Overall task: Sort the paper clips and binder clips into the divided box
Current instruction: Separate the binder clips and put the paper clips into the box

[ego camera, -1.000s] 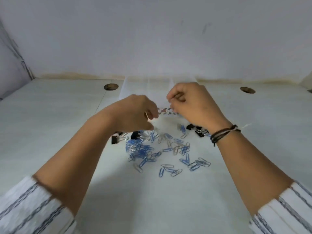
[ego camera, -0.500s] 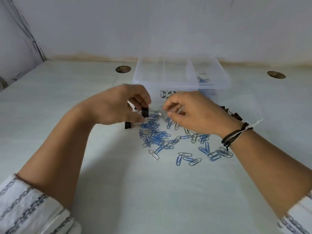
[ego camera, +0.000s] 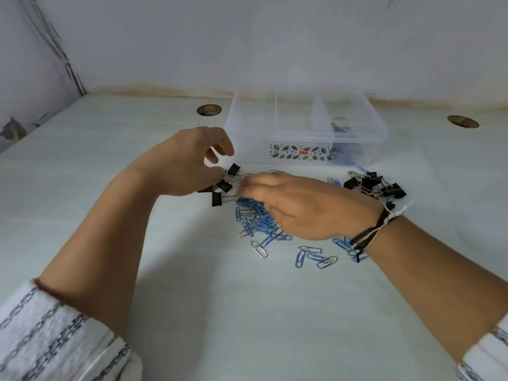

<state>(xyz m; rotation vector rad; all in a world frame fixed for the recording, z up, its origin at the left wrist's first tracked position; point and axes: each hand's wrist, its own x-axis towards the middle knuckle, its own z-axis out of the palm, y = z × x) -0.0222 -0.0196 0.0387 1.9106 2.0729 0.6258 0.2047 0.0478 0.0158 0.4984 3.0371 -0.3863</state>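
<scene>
Two hands work over the pale desk (ego camera: 192,312), and I use the clear divided box (ego camera: 305,138) at the far side as my landmark. It stands upright, with inner walls splitting it into compartments; a few blue paper clips lie in its right-hand compartment (ego camera: 339,127). Half a second ago I saw the box higher and smaller in view; now it sits fuller in the frame.

My right hand (ego camera: 305,207) lies low on the near side of the box, palm down over the blue paper clip heap (ego camera: 258,218). Its fingers point left toward the binder clips and are blurred, so I cannot tell whether they pinch anything. It has shifted left and dropped flatter since the earlier frame, covering more of the heap. A dark corded band with a white thread wraps its wrist (ego camera: 376,229).

My left hand (ego camera: 187,166) hovers near the box's front left corner, thumb and fingers parted, not closed on the black binder clip (ego camera: 234,169) just beside its fingertips; earlier it pinched one.

More black binder clips (ego camera: 376,185) cluster in front of the box's right end. Loose paper clips (ego camera: 316,257) trail nearest me, well apart from the box.
</scene>
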